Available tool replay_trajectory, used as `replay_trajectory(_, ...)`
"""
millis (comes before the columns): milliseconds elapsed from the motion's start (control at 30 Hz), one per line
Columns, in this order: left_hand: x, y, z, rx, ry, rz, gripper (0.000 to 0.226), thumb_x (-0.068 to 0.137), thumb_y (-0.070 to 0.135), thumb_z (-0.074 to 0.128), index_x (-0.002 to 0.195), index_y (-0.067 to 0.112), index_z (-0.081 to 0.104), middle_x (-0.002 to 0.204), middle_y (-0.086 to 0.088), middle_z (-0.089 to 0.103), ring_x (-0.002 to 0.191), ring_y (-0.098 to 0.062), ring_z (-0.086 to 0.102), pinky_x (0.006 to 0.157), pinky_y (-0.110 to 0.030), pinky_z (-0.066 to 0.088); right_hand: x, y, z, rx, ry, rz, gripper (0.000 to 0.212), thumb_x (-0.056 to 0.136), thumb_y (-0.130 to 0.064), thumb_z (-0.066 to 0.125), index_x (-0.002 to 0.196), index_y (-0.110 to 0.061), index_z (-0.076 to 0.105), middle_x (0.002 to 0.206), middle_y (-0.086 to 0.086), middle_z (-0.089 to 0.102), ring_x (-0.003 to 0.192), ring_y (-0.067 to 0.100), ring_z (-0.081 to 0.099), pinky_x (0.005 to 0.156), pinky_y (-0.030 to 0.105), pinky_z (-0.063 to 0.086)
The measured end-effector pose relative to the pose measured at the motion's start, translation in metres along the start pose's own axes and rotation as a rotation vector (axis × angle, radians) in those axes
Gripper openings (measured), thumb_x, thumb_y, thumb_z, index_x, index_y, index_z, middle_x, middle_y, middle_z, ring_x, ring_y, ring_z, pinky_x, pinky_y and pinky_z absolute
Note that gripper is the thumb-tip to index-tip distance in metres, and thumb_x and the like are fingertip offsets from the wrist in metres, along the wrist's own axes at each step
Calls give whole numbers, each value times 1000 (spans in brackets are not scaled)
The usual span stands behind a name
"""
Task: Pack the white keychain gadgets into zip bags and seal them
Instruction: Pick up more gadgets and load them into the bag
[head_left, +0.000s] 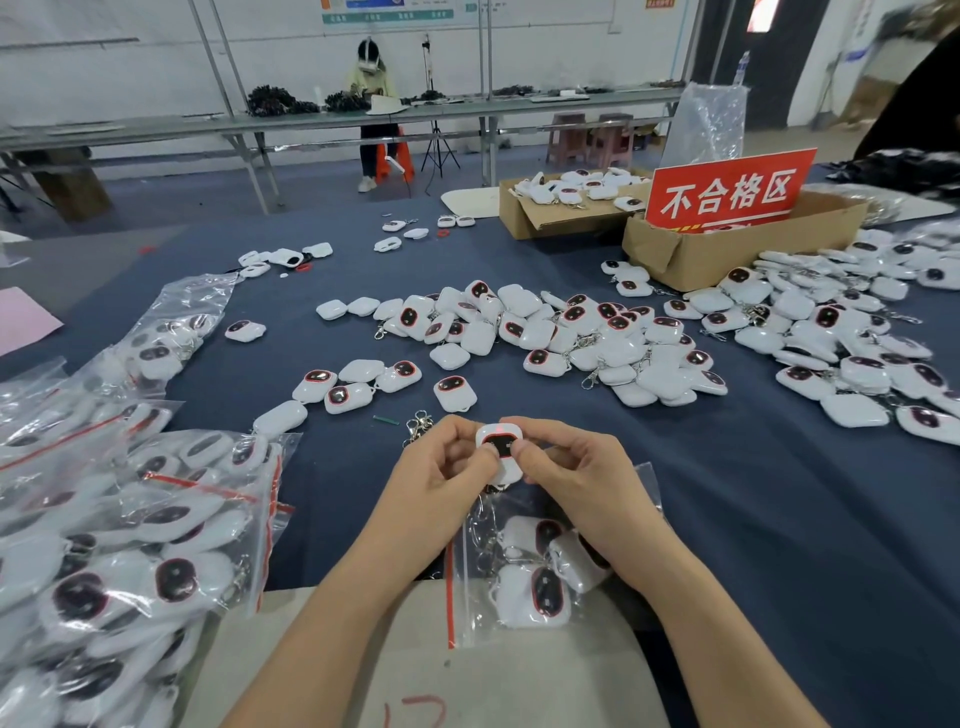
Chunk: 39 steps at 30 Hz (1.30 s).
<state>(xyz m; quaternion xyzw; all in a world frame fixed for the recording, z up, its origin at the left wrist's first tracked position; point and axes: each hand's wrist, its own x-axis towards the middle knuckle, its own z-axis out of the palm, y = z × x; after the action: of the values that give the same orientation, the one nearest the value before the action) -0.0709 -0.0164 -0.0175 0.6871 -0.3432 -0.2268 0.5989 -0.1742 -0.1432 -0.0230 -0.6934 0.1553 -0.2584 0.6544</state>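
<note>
I hold one white keychain gadget (500, 447) between both hands, raised just above the worktop (779, 519). Its dark, red-rimmed screen faces up at me. My left hand (447, 467) pinches its left edge with thumb and curled fingers. My right hand (566, 467) grips the right edge, with the thumb lying against the rim of the screen and the other fingers curled behind it.

Directly under my hands lies a clear zip bag (639, 488), its red zip strip (450, 597) running along the left side. Several gadgets with metal clips are already inside it. The bag rests partly on a beige card (395, 665) at the near edge of the worktop, and the card has red handwriting on it.

To my left sits a heap of filled bags (130, 545) with red strips, overlapping one another. Beyond my hands a few loose metal clips (418, 423) and a small green scrap (385, 420) lie on the dark blue cloth. Further back a broad spread of loose gadgets (571, 338) runs across to the right side, some screen up and some screen down.

At the far right stands a cardboard box (727, 254) with a red sign (730, 189) propped in it. Just beside it is a second box (545, 215) holding more gadgets. In the background another person (370, 78) sits at a long bench.
</note>
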Motion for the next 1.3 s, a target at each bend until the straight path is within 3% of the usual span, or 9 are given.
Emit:
replay_trajectory(200,-1,3,1,-10,0,5,13,98,11,61,104,18,71,73,16,71,70,7,65,63,-5,46,-1,-2,1,3,-6,2,43,95,-7,65,88,-47,79,76,-16,75,68,-3,67,66,8,49)
replay_trajectory(333,-2,4,1,-45,-2,3,14,99,10,60,105,15,72,78,14,73,74,6,65,67,-6,47,-1,-3,1,6,-10,0,37,95,-3,63,92,-36,79,77,-13,76,67,-3,66,66,7,48)
replay_trajectory(500,-3,4,0,-61,-21,-3,16,99,10,60,107,17,71,85,12,75,79,5,67,70,-7,48,0,-2,0,-15,16,28,33,94,-6,64,93,-35,79,78,-12,76,71,1,69,67,10,49)
replay_trajectory(733,-3,3,-1,-65,-47,-21,18,98,12,62,110,22,71,99,4,76,89,-3,69,76,-12,51,1,0,-1,-31,25,66,25,95,-10,65,103,-30,78,83,-7,78,77,7,72,69,15,51)
replay_trajectory(867,-3,3,-1,-70,-54,-19,20,90,24,69,109,29,71,101,4,75,93,-10,68,81,-16,53,0,-1,-2,-1,7,64,26,95,-14,66,103,-35,78,91,-5,79,88,10,74,75,18,55)
replay_trajectory(1033,-3,0,-1,-37,-60,-5,22,94,18,68,109,34,69,100,-1,73,91,-20,67,78,-17,54,0,-1,-3,39,-14,87,25,96,-12,65,108,-30,77,99,-2,79,96,15,75,83,25,59)
replay_trajectory(1200,-1,-3,-2,26,-64,-5,24,94,20,68,110,38,67,100,6,74,95,-19,69,78,-17,55,-1,-1,-3,37,-25,92,23,96,-13,66,109,-29,77,97,-2,79,93,15,75,82,24,59)
replay_trajectory(1300,0,-5,-2,44,-52,4,24,92,20,69,110,36,66,100,5,74,95,-18,69,82,-25,58,-1,-1,-3,36,-23,76,25,96,-11,65,106,-30,78,91,-3,79,86,10,75,73,17,55)
